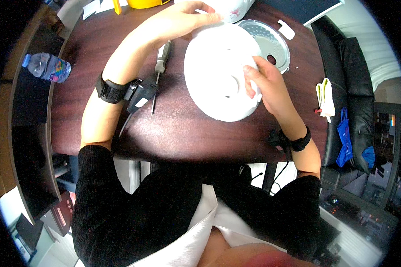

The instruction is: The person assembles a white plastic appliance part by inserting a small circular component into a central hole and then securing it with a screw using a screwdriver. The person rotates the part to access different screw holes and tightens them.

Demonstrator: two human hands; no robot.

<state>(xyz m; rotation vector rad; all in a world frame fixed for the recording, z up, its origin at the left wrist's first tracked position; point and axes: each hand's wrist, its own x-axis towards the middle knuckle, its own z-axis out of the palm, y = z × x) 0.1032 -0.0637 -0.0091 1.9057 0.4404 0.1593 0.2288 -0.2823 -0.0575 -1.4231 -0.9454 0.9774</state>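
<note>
A white round lid-like part (209, 66) is held tilted above the dark wooden table (178, 138), with its broad face toward me. My left hand (187, 18) is closed on its far edge; some of those fingers are hidden behind it. On the right side, my right hand (269, 82) grips the rim near a round recess, thumb on the face. Behind the part lies a round perforated metal plate (272, 42), partly covered. A white container with a floral print (234, 12) stands at the far edge of view. Left of the part lies a screwdriver (161, 60) with a grey handle.
A thin metal shaft (125, 126) shows below my left wrist device. A small white plastic piece (286, 30) lies far right. At the left edge is a bottle (51, 67); a yellow object (142, 3) sits at the back. A folded pale cloth (326, 100) is near the right edge.
</note>
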